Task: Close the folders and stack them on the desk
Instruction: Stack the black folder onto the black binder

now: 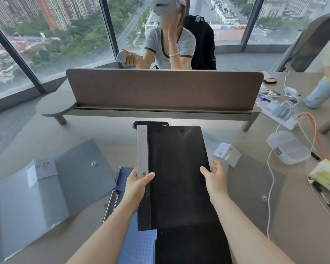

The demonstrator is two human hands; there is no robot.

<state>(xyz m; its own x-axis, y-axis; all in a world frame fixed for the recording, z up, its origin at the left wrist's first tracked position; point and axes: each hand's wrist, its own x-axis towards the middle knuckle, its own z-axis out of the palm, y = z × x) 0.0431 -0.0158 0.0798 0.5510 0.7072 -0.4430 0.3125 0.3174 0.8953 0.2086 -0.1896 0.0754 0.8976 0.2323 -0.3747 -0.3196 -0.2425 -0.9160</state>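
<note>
A black folder [177, 178] is held up in front of the person, above the middle of the table [255, 235], its cover shut and its grey-labelled spine [142, 151] on the left. The left hand [136, 184] has its grip clamped on the spine near the lower end, thumb across the front. The right hand [214, 177] rests on the folder's right edge with fingers loosely curled; whether it truly clamps the cover cannot be told. Holding both long edges likely keeps the cover closed and the folder level for setting down.

Beneath it lies a blue folder [137, 242], open, its metal clip [111, 203] showing at the left, and another dark cover [192, 248] lies below the black one. Further left, a grey translucent folder [46, 191] lies open with its snap flap spread. To the right, a clear folder [255, 183] lies flat. These probably wait to be closed and stacked.

Beyond, a desk divider [164, 88] stands, with another person [170, 44] seated behind it.
</note>
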